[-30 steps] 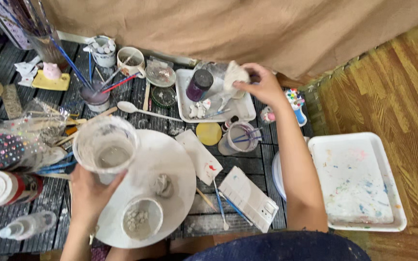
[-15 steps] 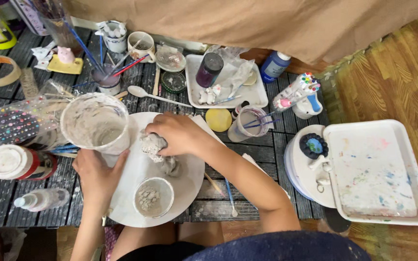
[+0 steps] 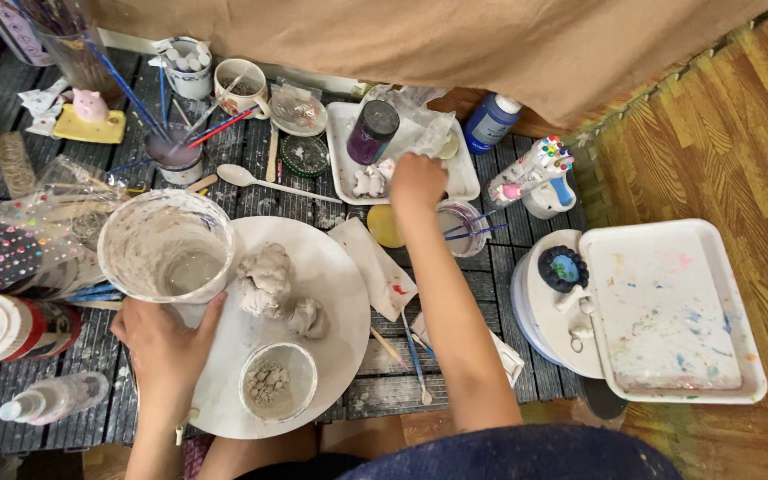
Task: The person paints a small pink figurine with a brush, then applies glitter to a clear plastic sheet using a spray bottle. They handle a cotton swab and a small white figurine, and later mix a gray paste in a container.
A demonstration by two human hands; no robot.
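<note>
My left hand point(image 3: 166, 348) grips the base of a clear plastic cup point(image 3: 167, 249) smeared with grey slip, at the left edge of a round white board point(image 3: 340, 276). Two lumps of grey clay point(image 3: 265, 276) lie on the board, and a small bowl of clay crumbs point(image 3: 277, 380) stands at its near side. My right hand point(image 3: 417, 180) is stretched out to the white tray point(image 3: 464, 182) at the back, knuckles up, beside small pale clay pieces point(image 3: 369, 183). Its fingers are hidden. A dark purple jar point(image 3: 372, 132) stands in that tray.
A paint-stained white tray point(image 3: 668, 311) lies on a round palette at the right. A blue bottle point(image 3: 492, 121), a water cup with brushes point(image 3: 460, 228), a white spoon point(image 3: 260, 180) and mugs of brushes crowd the back. A spray bottle point(image 3: 46, 400) and a bead bag point(image 3: 6, 249) lie left.
My right hand carried a pale lump from the back tray to the board, left it there, and has reached back to the tray. My left hand has stayed on the cup.
</note>
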